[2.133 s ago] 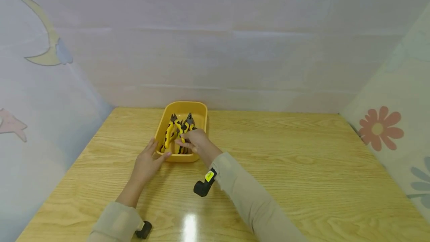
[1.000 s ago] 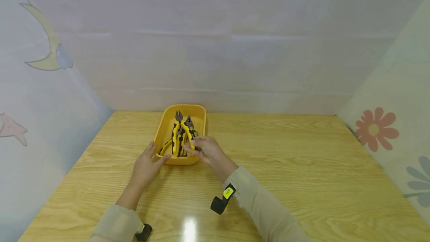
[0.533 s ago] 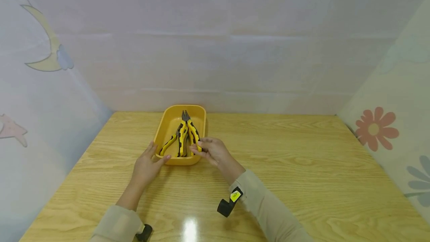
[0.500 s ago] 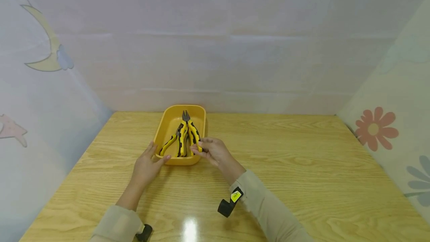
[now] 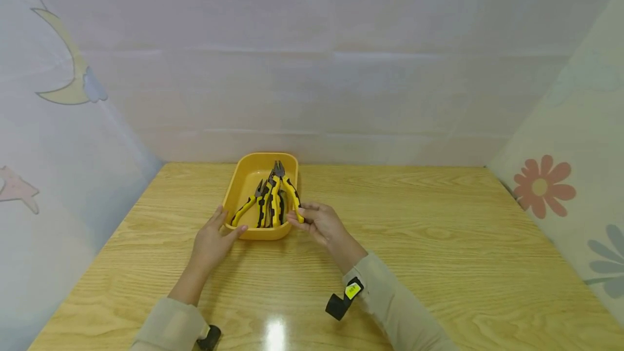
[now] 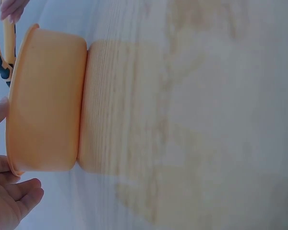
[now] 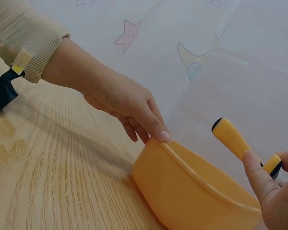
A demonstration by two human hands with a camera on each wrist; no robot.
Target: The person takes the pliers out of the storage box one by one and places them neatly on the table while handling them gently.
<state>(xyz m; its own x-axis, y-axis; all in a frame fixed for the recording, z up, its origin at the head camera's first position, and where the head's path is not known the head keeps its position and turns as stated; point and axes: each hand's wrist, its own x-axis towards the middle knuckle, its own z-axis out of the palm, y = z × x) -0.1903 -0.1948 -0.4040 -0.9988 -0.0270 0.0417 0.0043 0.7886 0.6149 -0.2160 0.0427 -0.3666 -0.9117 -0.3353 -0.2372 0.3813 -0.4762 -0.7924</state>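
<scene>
A yellow plastic bin (image 5: pixel 260 233) stands on the table with several yellow-and-black pliers inside. My left hand (image 5: pixel 211 240) holds its near left corner, thumb over the front rim, fingers along the left side. My right hand (image 5: pixel 324 226) pinches one handle of a pair of pliers (image 5: pixel 276 195) at the bin's near right corner. These pliers have spread handles and point their grey jaws toward the back. Other pliers (image 5: pixel 244 211) lie partly under them to the left. In the right wrist view, yellow handle ends (image 7: pixel 230 138) rise beside my fingers.
The wooden table (image 5: pixel 414 242) extends to the right and in front of the bin. A pale printed curtain (image 5: pixel 341 96) closes off the back and both sides, close behind the bin. Black wrist cameras sit on both sleeves.
My right hand has moved from inside the bin to its right edge, shifting the pliers rightward across the others. More of the pliers beneath now show. My left hand has stayed at the corner.
</scene>
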